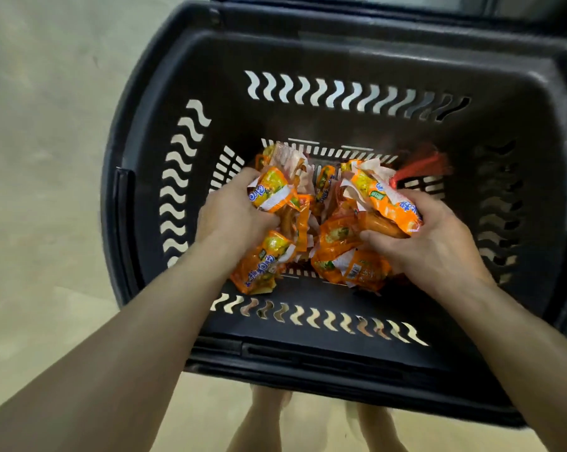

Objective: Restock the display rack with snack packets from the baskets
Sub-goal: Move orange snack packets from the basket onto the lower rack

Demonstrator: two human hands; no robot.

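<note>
Beige floor [47, 158] | black basket [341, 53] | left hand [230, 213] gripped orange packets [272, 194] | right hand [429, 243] clutched packets too

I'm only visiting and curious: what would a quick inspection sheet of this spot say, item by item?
Surface: pale floor around a black basket.
Job's things: orange snack packets piled on the basket's bottom; the display rack is not in view.
Clutter: a blurred red item at the basket's far right corner; cannot tell what it is.
Grips: left hand grips a bunch of the packets; right hand grips another bunch.
Cables: nothing seen.
Surroundings: the person's feet show below the basket's near edge; a dark frame lies beyond its far edge.
</note>
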